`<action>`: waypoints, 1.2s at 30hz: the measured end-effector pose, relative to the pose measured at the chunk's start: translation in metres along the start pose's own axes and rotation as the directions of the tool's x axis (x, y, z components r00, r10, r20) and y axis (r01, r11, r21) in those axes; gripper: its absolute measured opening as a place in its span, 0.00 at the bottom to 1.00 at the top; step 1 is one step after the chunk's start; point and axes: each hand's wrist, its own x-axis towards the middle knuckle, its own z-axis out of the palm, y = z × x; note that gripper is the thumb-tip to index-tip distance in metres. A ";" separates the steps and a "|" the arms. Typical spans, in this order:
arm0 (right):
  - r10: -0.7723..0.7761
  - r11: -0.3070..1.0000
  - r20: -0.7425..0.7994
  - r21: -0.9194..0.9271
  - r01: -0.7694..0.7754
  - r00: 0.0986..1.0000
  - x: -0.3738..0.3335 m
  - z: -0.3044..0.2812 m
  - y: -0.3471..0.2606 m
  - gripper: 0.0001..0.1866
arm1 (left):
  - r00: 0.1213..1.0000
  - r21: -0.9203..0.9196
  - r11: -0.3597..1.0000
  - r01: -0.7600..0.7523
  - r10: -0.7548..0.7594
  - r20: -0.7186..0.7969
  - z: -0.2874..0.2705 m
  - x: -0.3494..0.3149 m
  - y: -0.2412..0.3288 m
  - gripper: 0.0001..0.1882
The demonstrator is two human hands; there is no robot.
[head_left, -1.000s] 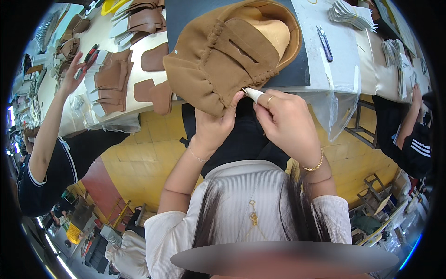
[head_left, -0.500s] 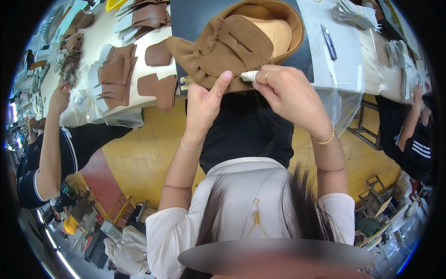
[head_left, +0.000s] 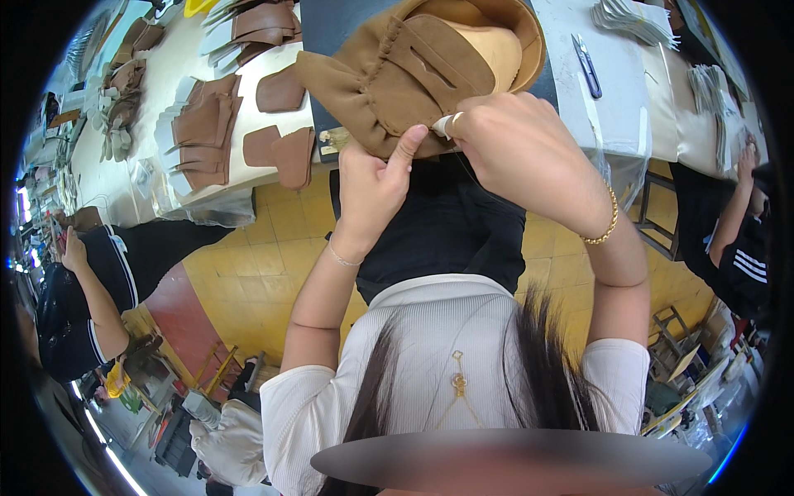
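A brown suede loafer upper with a slotted strap and tan lining lies at the near table edge, its gathered end to the left. My left hand is closed on its near edge, thumb on top and fingers underneath. Close beside that thumb, my right hand is pinched at the seam, back of the hand upward. A white wrapping shows on one of its fingers. A thin dark thread hangs below it, and whatever the fingertips hold is hidden.
A dark mat lies under the upper. Thread snips rest to the right. Loose brown leather pieces and a layered stack sit left. White stacked pieces are far right. A person is on the left, another right.
My right hand has turned palm-down and moved in over the seam, its elbow swinging outward. My left hand has shifted slightly right. The person on the left has drawn an arm back from the table.
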 end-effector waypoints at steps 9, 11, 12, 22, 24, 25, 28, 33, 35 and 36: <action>-0.077 0.991 0.002 -0.114 0.076 0.997 0.010 0.001 -0.019 0.03 | 0.995 0.092 0.991 0.094 -0.092 -0.032 0.003 0.000 0.002 0.15; -0.070 0.991 -0.025 -0.114 0.066 0.997 0.013 0.005 -0.011 0.04 | 0.996 -0.133 0.988 0.085 -0.081 0.031 -0.006 0.003 0.007 0.14; -0.068 0.990 -0.023 -0.123 0.065 0.997 0.016 0.003 -0.005 0.04 | 0.985 -0.167 0.974 0.150 -0.133 0.110 -0.012 0.004 0.011 0.14; -0.274 0.952 0.031 -0.134 0.276 0.961 0.038 -0.074 0.031 0.05 | 0.662 0.662 0.303 -0.686 0.637 0.394 -0.065 0.046 0.089 0.31; -0.318 0.941 0.039 -0.114 0.320 0.947 0.042 -0.083 0.030 0.05 | 0.572 0.548 0.267 -0.793 0.636 0.517 -0.058 0.070 0.094 0.26; -0.329 0.936 0.016 -0.124 0.328 0.944 0.044 -0.088 0.030 0.07 | 0.547 0.488 0.290 -0.823 0.635 0.545 -0.057 0.078 0.097 0.24; -0.336 0.937 0.022 0.110 0.332 0.942 0.041 -0.119 0.040 0.08 | 0.582 0.287 0.511 -0.810 0.643 0.497 -0.059 0.095 0.107 0.13; -0.551 0.617 -0.071 0.636 0.464 0.831 0.042 -0.102 0.069 0.11 | 0.799 0.041 0.976 -0.214 0.151 0.582 -0.063 0.090 0.122 0.10; -0.469 0.462 -0.091 0.822 0.332 0.878 0.036 -0.061 0.075 0.10 | 0.753 -0.090 0.989 0.116 -0.028 0.658 -0.057 0.085 0.117 0.15; -0.388 0.367 -0.069 0.903 0.223 0.919 0.029 -0.038 0.075 0.10 | 0.735 -0.146 0.950 0.274 -0.109 0.670 -0.054 0.082 0.112 0.15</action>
